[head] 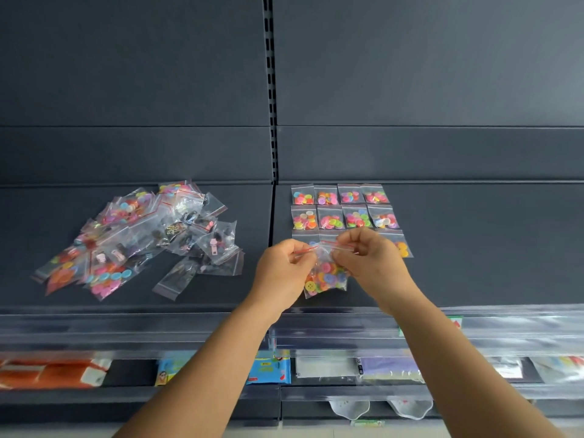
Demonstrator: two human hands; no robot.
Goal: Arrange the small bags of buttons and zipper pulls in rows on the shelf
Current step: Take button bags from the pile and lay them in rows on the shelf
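A clear zip bag of coloured buttons (pixel 325 276) hangs between both hands above the dark shelf (pixel 474 248). My left hand (pixel 282 267) pinches its red-lined top edge on the left, and my right hand (pixel 368 257) pinches it on the right. Behind them lie neat rows of button bags (pixel 343 205); two full rows show, and a third row is partly hidden by my hands, with one bag (pixel 401 246) visible at its right end. A loose pile of button and zipper-pull bags (pixel 142 238) lies on the left shelf section.
A slotted upright post (pixel 271 121) splits the shelf back into two panels. A clear plastic price rail (pixel 158 327) runs along the shelf's front edge. Packaged goods (pixel 268 368) sit on the lower shelf beneath.
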